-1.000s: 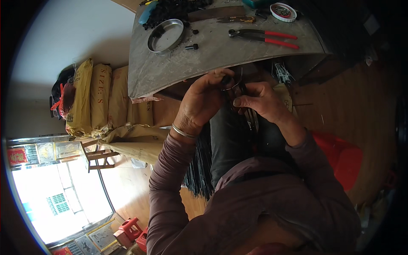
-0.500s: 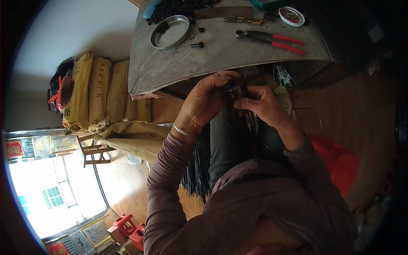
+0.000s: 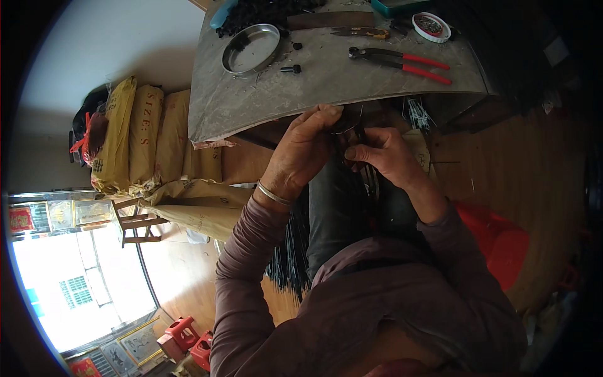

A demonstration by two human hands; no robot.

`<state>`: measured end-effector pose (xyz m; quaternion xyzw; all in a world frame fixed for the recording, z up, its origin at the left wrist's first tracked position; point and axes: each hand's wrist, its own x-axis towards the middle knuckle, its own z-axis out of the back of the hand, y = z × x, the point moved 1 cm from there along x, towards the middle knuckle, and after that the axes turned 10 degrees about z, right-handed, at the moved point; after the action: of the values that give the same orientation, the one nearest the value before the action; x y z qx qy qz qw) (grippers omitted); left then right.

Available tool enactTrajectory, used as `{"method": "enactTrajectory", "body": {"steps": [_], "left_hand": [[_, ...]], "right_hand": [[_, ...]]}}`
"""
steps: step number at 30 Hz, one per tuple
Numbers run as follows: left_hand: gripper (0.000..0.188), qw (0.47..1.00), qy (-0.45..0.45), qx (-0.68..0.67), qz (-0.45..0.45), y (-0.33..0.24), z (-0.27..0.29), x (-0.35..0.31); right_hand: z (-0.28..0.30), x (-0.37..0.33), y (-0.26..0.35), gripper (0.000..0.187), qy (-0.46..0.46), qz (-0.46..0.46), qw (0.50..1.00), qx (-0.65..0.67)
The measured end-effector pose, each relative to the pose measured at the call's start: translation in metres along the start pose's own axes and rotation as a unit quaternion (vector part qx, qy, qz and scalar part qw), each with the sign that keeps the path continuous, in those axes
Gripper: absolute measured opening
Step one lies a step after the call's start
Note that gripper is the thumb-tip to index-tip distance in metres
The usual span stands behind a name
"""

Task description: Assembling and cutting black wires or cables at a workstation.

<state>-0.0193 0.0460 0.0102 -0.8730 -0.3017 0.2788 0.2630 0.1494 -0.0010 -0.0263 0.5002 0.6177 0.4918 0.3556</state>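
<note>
Over my lap, just below the table's near edge, both hands come together at a dark slender piece (image 3: 369,179), whose kind I cannot make out. My left hand (image 3: 300,141) is closed, its thumb pressed near the fingertips at the upper end; what lies inside is mostly hidden. A thin wire (image 3: 361,115) sticks up between the hands. My right hand (image 3: 391,156) pinches the dark piece between thumb and curled fingers. To the left of my legs hangs a bundle of thin black rods (image 3: 290,254).
On the grey table (image 3: 264,103) lie red-handled pincers (image 3: 402,61), pliers (image 3: 361,31), a round metal dish (image 3: 251,49), a black bolt-like piece (image 3: 291,68), a white lid of small metal bits (image 3: 431,26) and a black heap (image 3: 264,16). Yellow sacks (image 3: 146,135) stand left; red plastic (image 3: 496,245) is right.
My left thumb and fingers have closed over the black end that showed between them before. My right hand keeps nearly the same place and pinch.
</note>
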Motion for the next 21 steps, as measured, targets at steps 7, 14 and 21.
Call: {"method": "enactTrajectory", "body": {"steps": [7,14,21], "left_hand": [[0.022,1.0,-0.003,0.019,-0.004,0.004,-0.005,0.003],[0.019,0.999,-0.027,0.014,-0.011,0.006,-0.009,0.005],[0.018,0.999,-0.04,0.019,-0.002,0.006,-0.012,0.006]], "right_hand": [[0.003,-0.001,-0.001,0.018,-0.008,0.009,1.0,0.01],[0.005,-0.002,0.001,0.016,-0.013,0.006,1.0,0.021],[0.003,-0.003,0.005,0.015,-0.021,0.004,0.999,0.025]]}}
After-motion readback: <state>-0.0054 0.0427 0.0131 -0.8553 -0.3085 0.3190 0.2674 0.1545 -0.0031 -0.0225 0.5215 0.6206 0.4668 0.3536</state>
